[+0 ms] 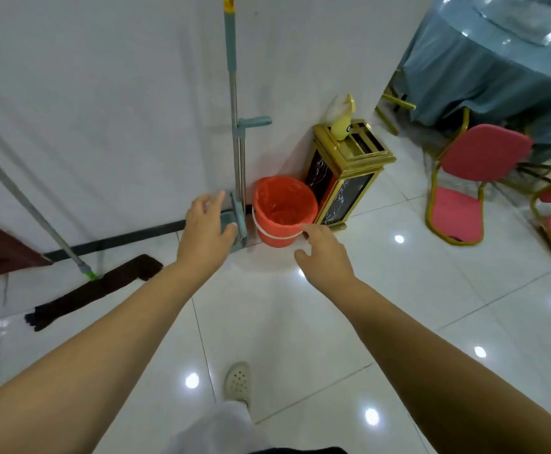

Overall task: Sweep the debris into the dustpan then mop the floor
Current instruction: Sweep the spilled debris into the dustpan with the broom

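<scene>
A teal squeeze mop (235,103) stands upright against the white wall, its head on the floor. A flat mop with a dark brown cloth head (97,290) leans against the wall at the left. An orange bucket (282,211) with a white handle sits by the wall. My left hand (206,227) reaches out with relaxed fingers, just left of the teal mop's base, holding nothing. My right hand (325,253) hovers with loose fingers in front of the bucket, empty. No dustpan or debris is in sight.
A gold and black bin (346,178) with a yellow bottle on it stands right of the bucket. Red chairs (464,191) with gold frames and a round table with a blue-grey cloth (483,60) fill the right. My foot (237,381) is on the glossy white tiles.
</scene>
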The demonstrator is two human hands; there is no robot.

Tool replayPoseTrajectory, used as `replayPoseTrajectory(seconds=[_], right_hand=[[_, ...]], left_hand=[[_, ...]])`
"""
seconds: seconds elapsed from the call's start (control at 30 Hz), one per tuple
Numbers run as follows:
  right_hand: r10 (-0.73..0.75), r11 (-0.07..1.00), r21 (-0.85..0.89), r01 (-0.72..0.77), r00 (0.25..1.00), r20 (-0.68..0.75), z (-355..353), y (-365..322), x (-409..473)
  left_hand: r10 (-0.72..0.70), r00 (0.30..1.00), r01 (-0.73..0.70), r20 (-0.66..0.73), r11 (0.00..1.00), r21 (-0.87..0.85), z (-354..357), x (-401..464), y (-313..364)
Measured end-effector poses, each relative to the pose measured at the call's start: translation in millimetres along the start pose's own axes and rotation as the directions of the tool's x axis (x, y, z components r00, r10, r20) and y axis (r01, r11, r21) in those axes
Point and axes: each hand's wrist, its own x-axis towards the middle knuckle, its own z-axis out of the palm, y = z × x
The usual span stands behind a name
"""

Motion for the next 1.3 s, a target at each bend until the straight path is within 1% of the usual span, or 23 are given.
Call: replayPoseTrajectory(seconds=[0.13,0.4,0.5,0.57,0.67,0.77,0.97,1.07,1.2,1.23,1.27,1.3], right_hand=[[0.072,0.995,0.065,-0.074,0.997,0.034,-12,10,68],[0.037,0.996,0.076,-0.045,0.994,0.106,-38,36,199],[-0.036,0.997,0.075,0.025,0.988,0.152,-41,37,253],[-0.101,0.994,0.063,0.091,0.978,0.184,-46,37,291],[-0.198,0.98,0.047,0.193,0.954,0.226,-56,35,348],[-0.287,0.958,0.077,0.276,0.926,0.247,-64,27,399],[-0.375,0.926,0.091,0.366,0.867,0.328,-63,-13,474],[-0.423,0.906,0.121,0.406,0.845,0.329,-53,-43,503],[-0.418,0.899,0.27,0.346,0.86,0.293,-40,-90,534],[-0.387,0.9,0.331,0.285,0.871,0.302,-35,-102,541],[-0.317,0.9,0.403,0.165,0.883,0.346,-32,-114,548],[-0.215,0.891,0.455,-0.005,0.877,0.43,-29,-126,555]], left_hand=[[0.005,1.0,-0.005,0.022,1.0,0.018,7,73,12],[-0.06,0.997,0.059,0.039,0.998,0.005,43,180,17],[-0.109,0.994,0.109,-0.002,0.994,0.006,55,219,16],[-0.171,0.985,0.171,-0.023,0.985,-0.006,63,246,16],[-0.293,0.956,0.291,-0.017,0.954,-0.066,77,285,23],[-0.387,0.922,0.379,-0.032,0.915,-0.135,93,319,34],[-0.486,0.874,0.471,-0.032,0.86,-0.199,106,357,35],[-0.516,0.855,0.494,-0.055,0.841,-0.222,103,375,23],[-0.513,0.856,0.484,-0.067,0.839,-0.248,99,401,1],[-0.507,0.86,0.475,-0.066,0.84,-0.263,98,407,-6],[-0.508,0.859,0.473,-0.064,0.835,-0.282,97,411,-12],[-0.518,0.853,0.48,-0.063,0.825,-0.298,96,415,-18]])
